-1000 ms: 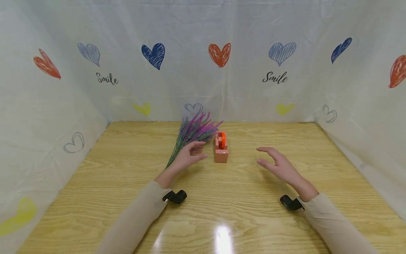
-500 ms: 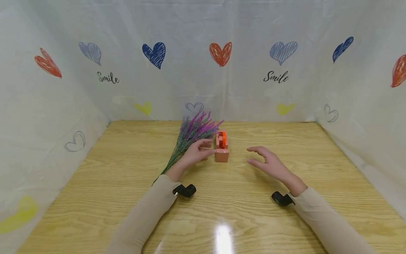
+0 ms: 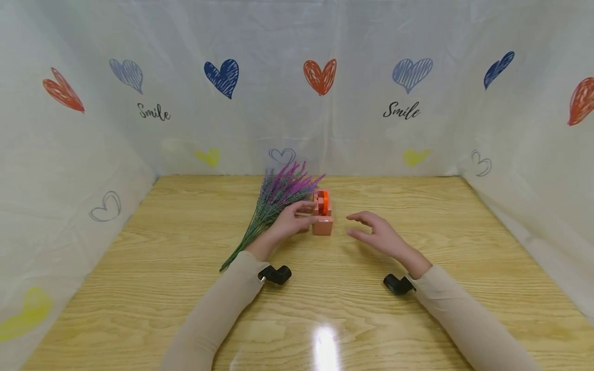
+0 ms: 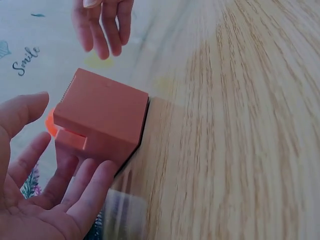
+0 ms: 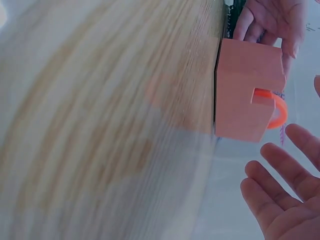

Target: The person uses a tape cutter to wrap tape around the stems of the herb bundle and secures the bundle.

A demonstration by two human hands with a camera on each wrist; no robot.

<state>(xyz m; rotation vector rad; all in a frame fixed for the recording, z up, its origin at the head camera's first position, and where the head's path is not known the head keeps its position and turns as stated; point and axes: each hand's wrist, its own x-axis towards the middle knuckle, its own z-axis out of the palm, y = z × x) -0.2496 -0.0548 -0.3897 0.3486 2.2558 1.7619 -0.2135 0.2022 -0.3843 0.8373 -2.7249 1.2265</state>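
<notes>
A salmon-pink tape dispenser (image 3: 322, 226) with a bright orange tape roll stands near the middle of the table, its front block toward me. Along its left side lies my left hand (image 3: 289, 220), fingers extended and thumb by the front block. In the left wrist view the fingertips reach the dispenser's (image 4: 105, 110) lower side; whether they touch it I cannot tell. My right hand (image 3: 381, 237) hovers to the right, a short gap away, fingers loosely bent and holding nothing. The right wrist view shows the right fingers (image 5: 272, 185) apart from the dispenser (image 5: 245, 90).
A bunch of artificial lavender (image 3: 278, 193) with purple heads and green stems lies left of the dispenser, behind the left hand. White cloth (image 3: 362, 134) with printed hearts encloses the back and sides of the wooden table (image 3: 403, 330).
My left hand has moved right, up to the dispenser's left side. The right hand has come left toward the dispenser. Dispenser and lavender stay in place.
</notes>
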